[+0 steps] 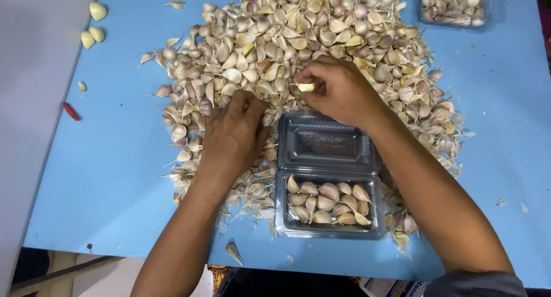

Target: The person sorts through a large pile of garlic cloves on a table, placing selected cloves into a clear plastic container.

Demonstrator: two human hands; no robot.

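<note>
Head view: a person's right hand (pixel 338 90) pinches one pale clove (pixel 305 87) between thumb and fingers, lifted just above the garlic heap (pixel 298 50) so it stands apart from the rest. Left hand (pixel 232 133) lies flat and spread, palm down, on the heap's near edge, holding nothing visible. An open clear box (pixel 327 205), its lid (pixel 327 142) folded back, sits just below both hands with cloves in it. Another box (pixel 456 4) rests at the blue bench's (pixel 97 159) far corner.
</note>
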